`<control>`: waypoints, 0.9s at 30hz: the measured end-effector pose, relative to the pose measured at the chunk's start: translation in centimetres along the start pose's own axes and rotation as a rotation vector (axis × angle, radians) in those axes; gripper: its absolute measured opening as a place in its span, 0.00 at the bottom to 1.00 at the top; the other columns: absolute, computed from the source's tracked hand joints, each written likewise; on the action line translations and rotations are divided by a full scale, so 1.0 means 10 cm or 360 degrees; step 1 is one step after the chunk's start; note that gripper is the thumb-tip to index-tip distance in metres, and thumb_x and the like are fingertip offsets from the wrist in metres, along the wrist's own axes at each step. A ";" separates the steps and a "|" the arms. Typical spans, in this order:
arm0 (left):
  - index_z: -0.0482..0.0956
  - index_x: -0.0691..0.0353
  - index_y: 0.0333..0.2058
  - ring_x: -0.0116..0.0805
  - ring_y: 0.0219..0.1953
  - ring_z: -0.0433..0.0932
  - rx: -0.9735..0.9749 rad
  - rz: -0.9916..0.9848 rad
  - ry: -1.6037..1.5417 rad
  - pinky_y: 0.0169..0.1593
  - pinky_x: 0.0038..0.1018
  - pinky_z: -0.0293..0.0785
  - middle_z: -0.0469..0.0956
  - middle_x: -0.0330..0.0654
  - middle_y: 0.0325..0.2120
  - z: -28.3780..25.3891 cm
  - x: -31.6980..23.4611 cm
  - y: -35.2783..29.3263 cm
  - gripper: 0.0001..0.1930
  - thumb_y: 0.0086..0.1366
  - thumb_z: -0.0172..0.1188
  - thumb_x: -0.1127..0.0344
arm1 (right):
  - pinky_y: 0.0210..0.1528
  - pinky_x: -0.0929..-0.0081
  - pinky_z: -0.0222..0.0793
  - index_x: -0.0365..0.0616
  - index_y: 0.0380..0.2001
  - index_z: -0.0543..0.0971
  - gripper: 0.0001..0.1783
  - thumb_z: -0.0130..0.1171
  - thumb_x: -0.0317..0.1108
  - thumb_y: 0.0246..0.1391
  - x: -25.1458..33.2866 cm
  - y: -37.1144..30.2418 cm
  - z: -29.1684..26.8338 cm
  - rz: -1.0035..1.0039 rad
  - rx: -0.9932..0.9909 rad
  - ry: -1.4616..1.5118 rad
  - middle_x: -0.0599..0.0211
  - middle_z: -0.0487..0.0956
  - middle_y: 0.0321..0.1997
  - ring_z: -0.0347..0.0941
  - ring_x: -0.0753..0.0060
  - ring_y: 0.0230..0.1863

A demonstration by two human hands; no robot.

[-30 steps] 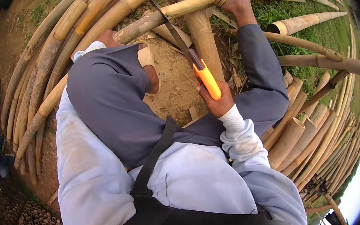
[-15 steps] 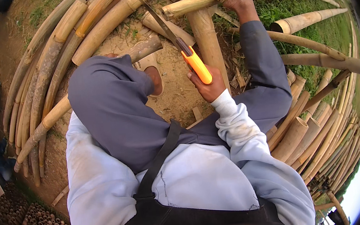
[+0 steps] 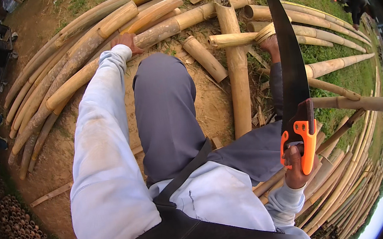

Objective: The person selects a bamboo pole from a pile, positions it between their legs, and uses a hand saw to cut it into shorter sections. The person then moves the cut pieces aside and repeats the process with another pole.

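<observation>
My left hand (image 3: 127,43) is stretched out to the far left, its fingers wrapped over a long bamboo pole (image 3: 162,31). That pole runs from the left toward a thick bamboo length (image 3: 237,74) lying front to back. Raised on the right, my right hand (image 3: 296,166) grips a handsaw (image 3: 290,61) by its orange handle. The dark curved blade points away from me, apart from any bamboo. A short cut bamboo piece (image 3: 204,57) lies on the soil between my left hand and the thick length.
More bamboo poles (image 3: 74,41) are bunched along the left. On the right, several poles (image 3: 332,66) stretch over grass, and a pile (image 3: 350,181) lies beside my leg. My right foot (image 3: 269,44) is by a crosswise bamboo (image 3: 234,39). Another person (image 3: 350,0) bends at the far right.
The saw has swung right and up toward me. My left hand has come into view on the pole, which now reaches farther forward and right. My left knee has shifted right.
</observation>
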State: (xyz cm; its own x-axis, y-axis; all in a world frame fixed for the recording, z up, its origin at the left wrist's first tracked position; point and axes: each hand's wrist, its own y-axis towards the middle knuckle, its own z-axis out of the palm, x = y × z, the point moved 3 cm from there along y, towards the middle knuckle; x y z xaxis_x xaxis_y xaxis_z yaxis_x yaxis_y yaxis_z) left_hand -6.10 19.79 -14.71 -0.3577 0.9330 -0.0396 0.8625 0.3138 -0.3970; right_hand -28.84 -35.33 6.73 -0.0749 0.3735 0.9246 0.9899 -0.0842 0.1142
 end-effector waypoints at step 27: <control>0.72 0.55 0.59 0.50 0.59 0.77 -0.0399 -0.0014 0.0121 0.62 0.45 0.72 0.78 0.50 0.55 -0.21 0.09 -0.17 0.41 0.47 0.73 0.46 | 0.18 0.82 0.60 0.37 0.37 0.82 0.10 0.68 0.34 0.61 -0.03 -0.78 -1.30 0.0307 -0.0620 -0.0461 0.76 0.73 0.19 0.66 0.85 0.16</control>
State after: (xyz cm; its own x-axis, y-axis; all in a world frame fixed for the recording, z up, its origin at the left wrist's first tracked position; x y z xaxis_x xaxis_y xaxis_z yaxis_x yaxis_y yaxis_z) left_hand -7.16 20.50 -12.16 -0.3458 0.9376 0.0358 0.9247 0.3470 -0.1568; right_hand -38.09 -46.82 10.29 0.1955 0.5530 0.8099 0.8600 -0.4935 0.1294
